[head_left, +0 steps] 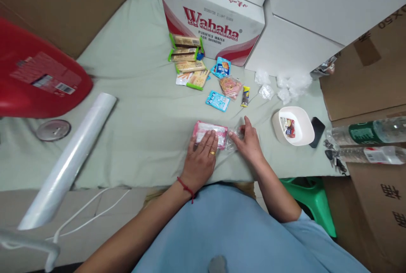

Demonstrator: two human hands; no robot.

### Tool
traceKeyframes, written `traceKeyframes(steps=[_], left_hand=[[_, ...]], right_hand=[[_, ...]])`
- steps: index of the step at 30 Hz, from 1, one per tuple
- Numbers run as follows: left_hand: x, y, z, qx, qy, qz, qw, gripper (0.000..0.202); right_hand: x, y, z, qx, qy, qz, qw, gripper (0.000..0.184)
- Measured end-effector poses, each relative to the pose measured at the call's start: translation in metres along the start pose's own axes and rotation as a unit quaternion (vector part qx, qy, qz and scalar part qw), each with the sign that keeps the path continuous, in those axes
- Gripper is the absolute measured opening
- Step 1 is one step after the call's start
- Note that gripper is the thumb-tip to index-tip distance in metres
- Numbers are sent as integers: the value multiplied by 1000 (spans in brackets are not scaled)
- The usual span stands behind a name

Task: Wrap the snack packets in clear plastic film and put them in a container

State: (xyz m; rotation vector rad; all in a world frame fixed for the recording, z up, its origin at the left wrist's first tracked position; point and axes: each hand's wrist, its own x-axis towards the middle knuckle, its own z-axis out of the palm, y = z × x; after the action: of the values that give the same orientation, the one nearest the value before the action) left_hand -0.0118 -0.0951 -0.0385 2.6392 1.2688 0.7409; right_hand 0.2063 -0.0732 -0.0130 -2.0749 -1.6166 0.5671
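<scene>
A pink and white packet (pixel 203 131) lies on the cloth near the table's front edge. My left hand (pixel 201 154) rests flat over it, fingers stretched out, covering part of its front. From the packet's right end sticks out crumpled clear plastic wrap (pixel 231 142). The thumb and fingers of my right hand (pixel 249 142) close around that wrap's edge. Beyond my hands lie a light blue pouch (pixel 217 100), a small yellow and dark bar (pixel 245 96) and a clear bag of pinkish food (pixel 230 87).
Several green-ended snack packets (pixel 189 66) lie before the Wahaha box (pixel 212 23). On the right are a white bowl (pixel 298 127), a black phone (pixel 317 132), crumpled clear bags (pixel 293 86) and plastic bottles (pixel 371 132). A plastic film roll (pixel 69 158) and red container (pixel 41 74) occupy the left.
</scene>
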Motion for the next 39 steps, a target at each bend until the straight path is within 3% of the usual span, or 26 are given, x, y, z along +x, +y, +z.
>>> traceKeyframes(steps=[4,8,12,15,18,22,27,31,34,36,39], left_hand=[[0,2,-3,7,0,-9,1000,61],[1,2,-4,-9,-6,-11,1000,60],[0,0,-3,-28,-9,-13,999,59],[-1,-1,-2,-38,-9,-14,999,60],[-2,-2,-1,-53,-11,-15,998,61],[-2,-1,1,-49,-13,-15,999,60],[-5,-4,8,-44,-7,-14,999,50],[-6,-12,9,-75,7,-6,997,48],[-8,-20,-1,-149,45,6,988,52],[-11,-25,-11,-194,100,-2,976,48],[-19,-31,-23,-204,180,-74,959,33]], right_hand=[[-6,3,-8,78,-79,-29,993,40],[-18,7,-19,111,-54,-48,991,27],[-27,2,-25,107,-33,-3,994,30],[-28,-9,-29,137,-90,46,985,44],[-22,-24,-34,165,-93,63,980,32],[-1,-57,-29,102,-44,-23,994,18],[24,-103,5,-54,-120,-93,987,11],[26,-117,22,-128,-132,-94,978,15],[19,-117,24,-148,-131,-110,974,20],[12,-117,27,-167,-132,-116,970,24],[-1,-117,33,-209,-124,-115,963,27]])
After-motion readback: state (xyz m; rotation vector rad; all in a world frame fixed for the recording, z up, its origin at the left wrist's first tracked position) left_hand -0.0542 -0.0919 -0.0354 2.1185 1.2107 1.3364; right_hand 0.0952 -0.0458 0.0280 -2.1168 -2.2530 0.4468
